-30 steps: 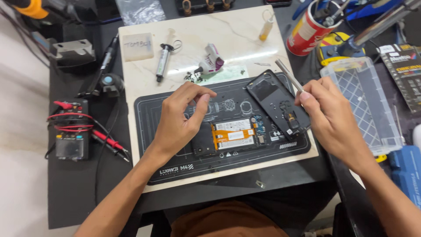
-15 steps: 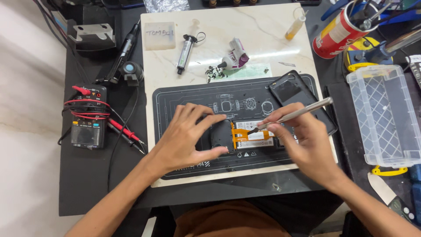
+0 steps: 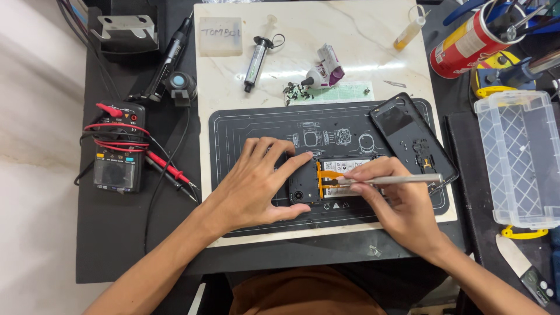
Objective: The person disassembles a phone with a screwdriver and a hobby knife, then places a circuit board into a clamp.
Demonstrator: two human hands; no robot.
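An opened phone (image 3: 332, 181) lies face down on the black work mat (image 3: 245, 128), its battery and an orange flex strip exposed. My left hand (image 3: 256, 184) rests flat on the phone's left end, fingers spread, holding it down. My right hand (image 3: 402, 204) grips metal tweezers (image 3: 396, 179) like a pen, their tip touching the orange strip near the phone's middle. The phone's removed black back cover (image 3: 411, 140) lies on the mat to the upper right of the phone.
A multimeter with red leads (image 3: 119, 149) sits at the left. Behind the mat are a syringe (image 3: 255, 55), a small glue bottle (image 3: 328, 67), loose screws (image 3: 297, 90) and a white pad. A clear plastic box (image 3: 519, 157) and a red can (image 3: 466, 41) stand at the right.
My right hand came from the back cover over to the phone and set the tweezers' tip on the orange strip. My left hand has stayed on the phone.
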